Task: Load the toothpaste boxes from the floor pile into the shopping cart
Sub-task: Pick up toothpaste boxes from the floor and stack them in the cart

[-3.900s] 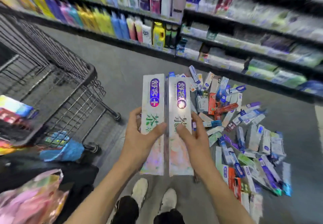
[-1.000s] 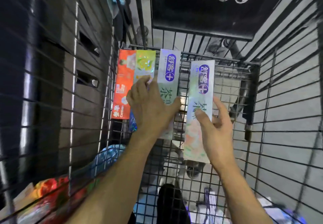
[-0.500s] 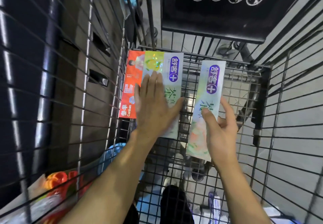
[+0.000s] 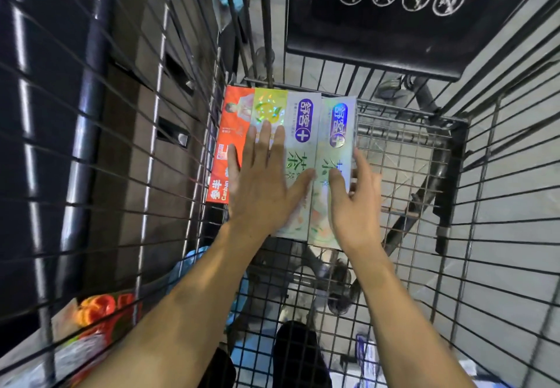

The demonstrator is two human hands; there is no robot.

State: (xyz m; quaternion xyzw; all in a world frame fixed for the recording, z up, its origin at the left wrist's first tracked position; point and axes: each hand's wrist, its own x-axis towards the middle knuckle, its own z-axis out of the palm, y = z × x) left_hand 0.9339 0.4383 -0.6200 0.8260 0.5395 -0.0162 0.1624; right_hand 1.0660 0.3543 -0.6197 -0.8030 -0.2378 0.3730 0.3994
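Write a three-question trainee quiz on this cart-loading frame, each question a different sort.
1. True or false: the left hand lies flat with straight fingers on the boxes in the shopping cart.
2. Which box does the right hand grip? A) orange box B) rightmost white box C) yellow-green box
3. Fill in: four boxes lie side by side; the one at the far left is ____.

Key: 1 true. 2 B, the rightmost white box. 3 orange, the orange box.

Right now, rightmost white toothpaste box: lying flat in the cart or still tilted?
Tilted. The rightmost white box has its right edge raised, side face showing, in the right hand; the left hand presses its neighbours flat.
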